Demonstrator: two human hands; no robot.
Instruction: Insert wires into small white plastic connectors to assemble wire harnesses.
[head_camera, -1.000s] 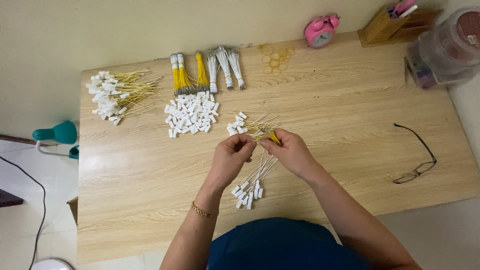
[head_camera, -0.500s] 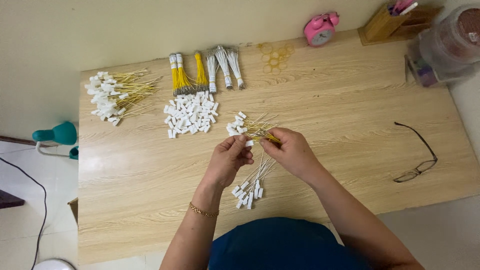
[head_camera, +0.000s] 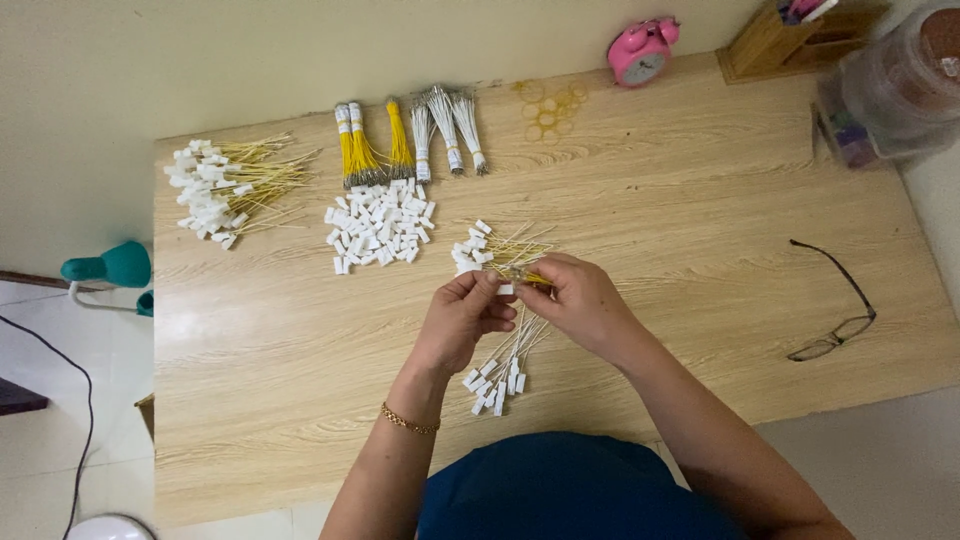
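Fitting a small white connector (head_camera: 506, 289) onto a yellow wire (head_camera: 532, 277), judging by the head view: left hand (head_camera: 462, 322) pinching the connector, right hand (head_camera: 580, 303) gripping the wire, both just above the counter (head_camera: 700, 220). Calling next, probably, for a straight push home. Finished white-tipped wires (head_camera: 500, 370) lying below the hands; loose connector pile (head_camera: 378, 226) up-left. Clear jar (head_camera: 905, 85) at far right, contents unclear.
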